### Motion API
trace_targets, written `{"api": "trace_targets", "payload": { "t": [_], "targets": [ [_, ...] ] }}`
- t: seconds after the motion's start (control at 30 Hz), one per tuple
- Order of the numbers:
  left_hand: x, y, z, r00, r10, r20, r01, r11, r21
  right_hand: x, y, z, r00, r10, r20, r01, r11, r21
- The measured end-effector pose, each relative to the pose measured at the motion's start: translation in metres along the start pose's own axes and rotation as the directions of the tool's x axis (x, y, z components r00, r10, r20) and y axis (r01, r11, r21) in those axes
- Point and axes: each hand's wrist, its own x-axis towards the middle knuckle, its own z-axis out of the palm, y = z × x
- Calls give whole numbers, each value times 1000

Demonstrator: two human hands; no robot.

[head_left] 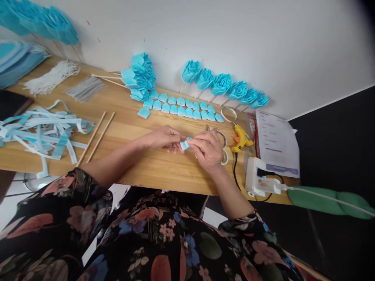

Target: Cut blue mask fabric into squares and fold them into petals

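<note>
Between my two hands is a small folded piece of light blue fabric (185, 144) with a white patch on it. My left hand (165, 139) pinches its left side with thumb and fingers. From the other side, the closed fingertips of my right hand (209, 150) grip its right edge. Partly covered by my right hand lie scissors (225, 157), their handles showing beyond the knuckles. Farther back, several folded blue petals (181, 111) lie in two rows on the wooden table (152, 168).
Blue fabric flowers on sticks (222, 84) lean against the wall; more flowers (140, 78) lie left of them. A yellow glue gun (241, 139), a tape ring (229, 114) and a white power strip (252, 175) are at right. Fabric strips (43, 130) and two wooden sticks (99, 137) lie left.
</note>
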Motion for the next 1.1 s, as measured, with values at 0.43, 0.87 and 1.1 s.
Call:
{"api": "trace_targets", "payload": {
  "t": [0.43, 0.87, 1.1],
  "targets": [
    [1, -6, 1, 997, -10, 77, 20, 991, -134, -9, 7, 4, 999, -4, 48, 5, 1000, -28],
    [4, -13, -2, 995, -13, 98, 32, 981, -194, -12, 11, 5, 992, -105, 73, 104, 994, 15],
    [4, -14, -3, 997, -2, 82, 19, 978, -206, -10, 10, 5, 985, -127, 116, 131, 991, -28]
  ]
}}
